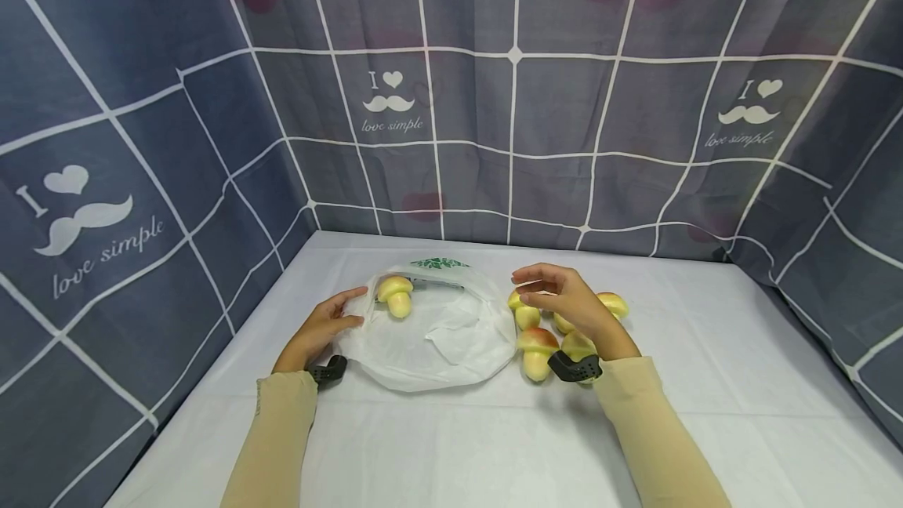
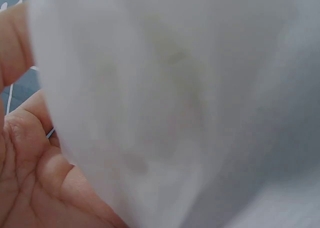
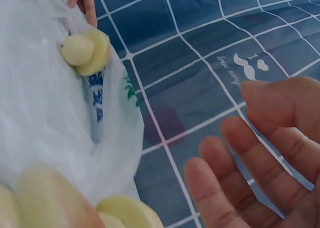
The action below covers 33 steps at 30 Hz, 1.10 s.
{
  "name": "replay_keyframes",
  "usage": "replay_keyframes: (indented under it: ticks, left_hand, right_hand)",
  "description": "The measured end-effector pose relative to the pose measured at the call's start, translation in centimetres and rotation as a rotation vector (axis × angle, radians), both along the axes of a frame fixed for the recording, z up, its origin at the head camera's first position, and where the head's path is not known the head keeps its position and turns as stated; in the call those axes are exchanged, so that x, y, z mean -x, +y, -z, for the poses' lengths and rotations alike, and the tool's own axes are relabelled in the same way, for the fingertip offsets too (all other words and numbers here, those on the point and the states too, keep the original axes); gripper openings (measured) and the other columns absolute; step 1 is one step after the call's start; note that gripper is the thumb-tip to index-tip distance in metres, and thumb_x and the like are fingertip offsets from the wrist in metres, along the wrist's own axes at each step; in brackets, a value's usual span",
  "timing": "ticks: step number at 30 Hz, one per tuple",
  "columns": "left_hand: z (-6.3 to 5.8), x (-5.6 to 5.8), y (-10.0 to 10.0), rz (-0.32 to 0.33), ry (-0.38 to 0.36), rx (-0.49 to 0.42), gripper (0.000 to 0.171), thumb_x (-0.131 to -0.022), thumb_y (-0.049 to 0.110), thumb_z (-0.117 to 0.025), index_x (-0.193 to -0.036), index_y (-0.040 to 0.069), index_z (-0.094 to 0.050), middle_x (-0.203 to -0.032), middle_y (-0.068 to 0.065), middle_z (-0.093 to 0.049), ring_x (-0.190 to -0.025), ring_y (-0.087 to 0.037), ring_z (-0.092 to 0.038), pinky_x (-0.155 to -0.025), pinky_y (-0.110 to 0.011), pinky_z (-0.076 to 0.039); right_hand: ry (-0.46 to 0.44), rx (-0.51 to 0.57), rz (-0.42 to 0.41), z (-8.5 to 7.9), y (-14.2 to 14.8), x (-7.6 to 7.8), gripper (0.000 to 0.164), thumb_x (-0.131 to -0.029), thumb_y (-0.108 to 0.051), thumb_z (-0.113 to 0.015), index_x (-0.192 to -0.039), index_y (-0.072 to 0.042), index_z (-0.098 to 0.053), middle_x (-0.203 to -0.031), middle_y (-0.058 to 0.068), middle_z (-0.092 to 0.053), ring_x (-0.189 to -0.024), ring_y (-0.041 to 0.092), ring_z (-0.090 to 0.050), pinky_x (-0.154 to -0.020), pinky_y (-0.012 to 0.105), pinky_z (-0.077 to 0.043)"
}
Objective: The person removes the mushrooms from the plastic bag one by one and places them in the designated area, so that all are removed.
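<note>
A thin white plastic bag (image 1: 437,343) with green and blue print lies on the table, its mouth spread wide. My left hand (image 1: 328,326) holds its left rim; in the left wrist view the bag's film (image 2: 150,112) covers the fingertips. A yellow toy mushroom (image 1: 397,296) lies within the bag's mouth, near the left fingers. My right hand (image 1: 560,300) is over several toy mushrooms right of the bag, its fingers loosely bent with nothing between them. One mushroom with a reddish cap (image 1: 538,351) stands out in front; others are partly hidden under the hand.
A white cloth covers the table (image 1: 437,445). A dark checked curtain (image 1: 466,100) with white lines and printed moustaches encloses the back and both sides. Black wrist devices (image 1: 574,367) sit on both wrists.
</note>
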<state>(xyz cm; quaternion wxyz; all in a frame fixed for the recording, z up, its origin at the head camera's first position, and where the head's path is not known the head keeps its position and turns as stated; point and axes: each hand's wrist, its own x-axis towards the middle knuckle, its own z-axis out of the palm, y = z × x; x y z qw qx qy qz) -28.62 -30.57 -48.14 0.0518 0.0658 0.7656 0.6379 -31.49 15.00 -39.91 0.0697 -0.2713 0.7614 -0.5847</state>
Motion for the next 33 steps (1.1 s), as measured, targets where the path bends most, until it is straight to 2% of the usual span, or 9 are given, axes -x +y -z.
replay_keyframes:
  ticks: [4,9,17,22,27,33]
  left_hand:
    - [0.1,0.0,-0.1,0.004,0.01,-0.003,0.072,-0.101,-0.004,-0.066,-0.165,-0.008,-0.034,-0.177,-0.027,-0.018,-0.161,-0.041,-0.02,-0.098,-0.009,-0.042]
    - [0.3,0.1,-0.3,0.008,0.02,0.007,0.071,-0.102,-0.003,-0.067,-0.164,-0.009,-0.034,-0.177,-0.027,-0.017,-0.164,-0.041,-0.013,-0.1,-0.006,-0.038]
    - [0.3,0.2,-0.3,-0.01,-0.008,0.014,0.072,-0.102,-0.001,-0.067,-0.166,-0.005,-0.035,-0.178,-0.024,-0.016,-0.164,-0.04,-0.014,-0.097,-0.008,-0.042]
    - [0.1,0.2,-0.2,0.002,-0.001,0.02,0.072,-0.102,0.001,-0.067,-0.166,-0.006,-0.033,-0.178,-0.026,-0.015,-0.162,-0.043,-0.017,-0.097,-0.011,-0.044]
    - [0.0,0.1,-0.1,0.008,0.003,0.007,0.072,-0.102,0.0,-0.067,-0.166,-0.007,-0.034,-0.177,-0.026,-0.016,-0.162,-0.042,-0.019,-0.097,-0.011,-0.044]
    - [-0.1,0.1,0.0,0.006,0.003,0.005,0.071,-0.103,-0.001,-0.066,-0.166,-0.006,-0.033,-0.177,-0.026,-0.017,-0.162,-0.041,-0.019,-0.097,-0.01,-0.043]
  right_hand:
    - [-0.062,0.07,0.016,0.2,-1.2,0.4,0.041,-0.099,0.003,-0.072,-0.136,0.016,-0.062,-0.133,0.022,-0.071,-0.107,0.009,-0.072,-0.094,0.022,-0.056]
    - [-0.11,0.121,0.008,0.4,-2.8,0.8,0.043,-0.098,0.004,-0.072,-0.137,0.018,-0.06,-0.133,0.026,-0.07,-0.104,0.008,-0.072,-0.091,0.023,-0.057]
    - [-0.113,0.124,0.002,0.7,-5.1,0.9,0.045,-0.098,0.001,-0.074,-0.138,0.017,-0.06,-0.132,0.023,-0.072,-0.104,0.007,-0.071,-0.094,0.024,-0.056]
    - [-0.1,0.159,0.017,1.1,-6.7,1.1,0.046,-0.097,0.001,-0.074,-0.139,0.017,-0.06,-0.13,0.02,-0.073,-0.105,0.006,-0.071,-0.096,0.024,-0.055]
    - [-0.114,0.193,0.05,1.3,-8.4,1.1,0.043,-0.097,0.002,-0.075,-0.137,0.013,-0.063,-0.129,0.024,-0.072,-0.103,0.008,-0.071,-0.095,0.025,-0.056]
    - [-0.105,0.161,0.061,2.0,-10.3,1.3,0.043,-0.097,0.005,-0.073,-0.137,0.016,-0.061,-0.13,0.028,-0.07,-0.103,0.008,-0.07,-0.093,0.025,-0.056]
